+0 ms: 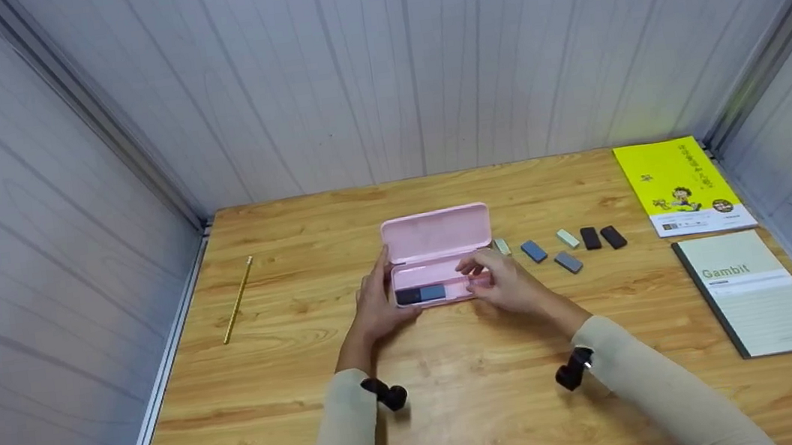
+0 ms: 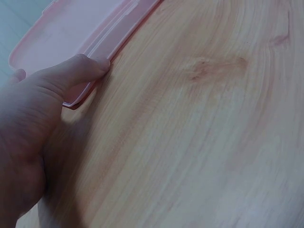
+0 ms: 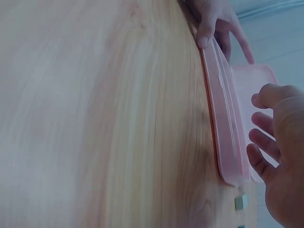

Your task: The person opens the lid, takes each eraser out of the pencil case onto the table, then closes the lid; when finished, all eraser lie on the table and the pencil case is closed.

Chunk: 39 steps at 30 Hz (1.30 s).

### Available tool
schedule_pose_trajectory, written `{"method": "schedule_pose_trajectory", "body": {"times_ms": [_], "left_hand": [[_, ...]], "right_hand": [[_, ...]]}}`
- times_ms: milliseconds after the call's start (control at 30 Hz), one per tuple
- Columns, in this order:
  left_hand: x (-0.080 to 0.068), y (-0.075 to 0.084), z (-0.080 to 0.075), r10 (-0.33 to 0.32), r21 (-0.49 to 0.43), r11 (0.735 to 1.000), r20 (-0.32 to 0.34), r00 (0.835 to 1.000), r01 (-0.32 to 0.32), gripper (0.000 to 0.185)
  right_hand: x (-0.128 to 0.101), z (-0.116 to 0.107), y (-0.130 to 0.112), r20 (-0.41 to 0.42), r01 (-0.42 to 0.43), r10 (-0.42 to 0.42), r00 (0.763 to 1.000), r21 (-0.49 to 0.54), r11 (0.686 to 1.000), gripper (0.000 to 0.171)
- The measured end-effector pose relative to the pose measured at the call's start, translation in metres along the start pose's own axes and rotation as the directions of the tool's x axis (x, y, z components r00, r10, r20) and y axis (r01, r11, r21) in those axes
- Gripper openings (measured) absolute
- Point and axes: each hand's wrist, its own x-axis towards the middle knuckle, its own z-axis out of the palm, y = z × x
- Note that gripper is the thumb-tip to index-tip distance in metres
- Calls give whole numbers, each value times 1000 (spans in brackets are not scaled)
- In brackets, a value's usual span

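Note:
An open pink pencil case (image 1: pixel 435 233) lies on the wooden table, its lid tipped back. A black block (image 1: pixel 408 296) and a blue block (image 1: pixel 432 292), shaped like erasers, sit side by side at the left of its front compartment. My left hand (image 1: pixel 379 304) grips the case's left end, the thumb on the front rim (image 2: pixel 97 71) and fingers round the side. Over the right part of the case is my right hand (image 1: pixel 502 285); its fingers are loosely bent, with nothing between them in the right wrist view (image 3: pixel 285 137).
Right of the case lie several more blocks: light green (image 1: pixel 567 238), blue (image 1: pixel 534 251), grey-blue (image 1: pixel 568 262) and black (image 1: pixel 590 238). A yellow book (image 1: pixel 670 177) and a notebook (image 1: pixel 760 299) are at the far right. A pencil (image 1: pixel 238 301) lies at left.

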Motion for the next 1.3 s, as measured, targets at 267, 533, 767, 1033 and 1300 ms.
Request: {"method": "schedule_pose_trajectory", "body": {"times_ms": [267,533,767,1033,1300], "left_hand": [[1,0,2,15,-2,1000,-9,1000,-15,134],[2,1,2,27,0,1000,-8,1000,-27,134],[3,0,1,29,3,1000,-11,1000,-29,134],[1,0,0,10,-11,1000,-3,1000,-10,134],[0,-3,0,25,-14,1000,-15,1000,-25,135]], "right_hand": [[13,18,-10,91,-26,18,996,89,996,28],[19,28,-8,108,-24,21,994,28,999,30],[20,36,-9,115,-39,38,993,8,999,31],[18,37,-8,123,-44,39,992,38,998,33],[19,39,-10,118,-42,37,992,39,998,31]]}}
